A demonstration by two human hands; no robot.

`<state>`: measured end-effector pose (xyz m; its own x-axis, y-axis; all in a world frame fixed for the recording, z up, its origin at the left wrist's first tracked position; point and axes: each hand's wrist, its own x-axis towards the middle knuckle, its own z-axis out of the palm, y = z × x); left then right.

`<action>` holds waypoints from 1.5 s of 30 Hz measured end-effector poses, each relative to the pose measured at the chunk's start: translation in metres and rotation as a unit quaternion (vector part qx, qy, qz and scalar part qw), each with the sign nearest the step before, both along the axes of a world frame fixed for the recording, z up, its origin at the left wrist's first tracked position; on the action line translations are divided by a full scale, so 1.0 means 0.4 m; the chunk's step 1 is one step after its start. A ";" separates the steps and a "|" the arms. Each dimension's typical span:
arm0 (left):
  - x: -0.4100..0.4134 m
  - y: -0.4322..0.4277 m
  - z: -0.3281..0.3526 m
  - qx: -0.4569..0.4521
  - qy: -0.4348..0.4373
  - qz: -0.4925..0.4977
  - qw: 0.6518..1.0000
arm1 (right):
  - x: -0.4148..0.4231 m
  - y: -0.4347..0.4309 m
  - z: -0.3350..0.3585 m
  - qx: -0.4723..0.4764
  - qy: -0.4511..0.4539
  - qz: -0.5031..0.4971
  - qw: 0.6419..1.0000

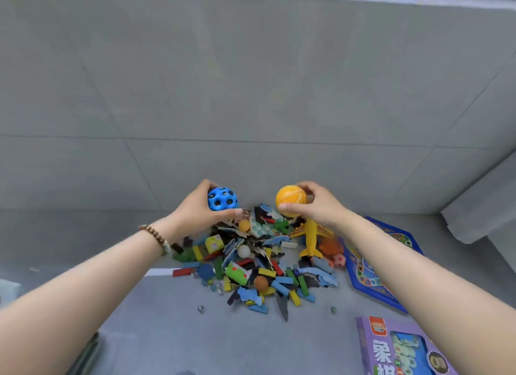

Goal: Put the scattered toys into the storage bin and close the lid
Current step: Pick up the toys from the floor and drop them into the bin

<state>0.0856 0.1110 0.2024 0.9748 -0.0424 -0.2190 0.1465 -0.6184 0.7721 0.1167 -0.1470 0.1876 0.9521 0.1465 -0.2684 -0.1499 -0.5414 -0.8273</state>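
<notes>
Two balls, one per hand, that's what you're holding up. Your left hand [195, 207] is curled round a blue ball [222, 199] full of dark holes. Your right hand [315, 204] grips an orange ball [291, 200] with pale seam lines, fingers over the top and thumb on the near side. The hands are apart, with a clear gap between the balls, both raised over the far edge of the toys. One bead bracelet [155, 235] sits on your left wrist.

Everything else lies in one heap [259, 265] on the grey floor [167, 332], right at the foot of the tiled wall [251, 95]. In it I count three small balls: an orange one [244, 225] at the far side, a white one [243, 251] in the middle and a brownish one [261, 282] nearer you. One pink ball [338, 260] sits at the right edge. One yellow toy plane [311, 236] lies on the right side of the heap, just below your right hand. The coloured blocks and puzzle pieces are too jumbled to count, honestly. Two loose marbles sit apart on the near side, one left [201, 309] and one right [332, 309].

One blue game board [371, 265] lies flat just right of the heap, partly under your right forearm. One purple box [402, 346] sits at the bottom right, closest to you.
</notes>
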 end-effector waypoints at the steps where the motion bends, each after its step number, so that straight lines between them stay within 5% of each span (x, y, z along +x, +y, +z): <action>1: -0.034 0.058 0.045 0.000 -0.008 0.012 1.000 | -0.008 0.059 0.040 0.006 -0.007 0.018 1.000; 10: -0.516 0.609 0.241 0.022 -0.058 0.216 0.974 | -0.235 0.701 0.251 0.027 -0.041 0.258 0.965; 21: -0.964 0.938 -0.011 -0.010 0.030 0.421 0.906 | -0.535 1.208 0.077 -0.089 -0.026 0.460 0.883; 25: -0.950 0.958 -0.116 -0.020 0.048 0.430 0.901 | -0.512 1.233 -0.021 -0.131 -0.052 0.438 0.888; 30: -0.869 0.956 -0.183 -0.038 0.059 0.421 0.904 | -0.428 1.201 -0.075 -0.148 -0.191 0.376 0.894; 38: -0.701 0.904 -0.211 -0.071 0.020 0.378 0.923 | -0.327 1.187 -0.104 -0.023 -0.060 0.322 0.945; 41: -0.626 0.889 -0.191 -0.020 -0.024 0.327 0.944 | -0.315 1.188 -0.112 0.098 -0.019 0.244 0.965; 45: -0.528 0.895 -0.166 0.055 -0.015 0.267 0.962 | -0.300 1.177 -0.136 0.124 0.029 0.205 0.970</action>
<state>-0.1254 0.4688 0.1361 0.8570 0.4886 -0.1639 0.4445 -0.5399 0.7148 -0.0032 0.3236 0.1331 0.7841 0.5770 -0.2284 -0.0148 -0.3506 -0.9364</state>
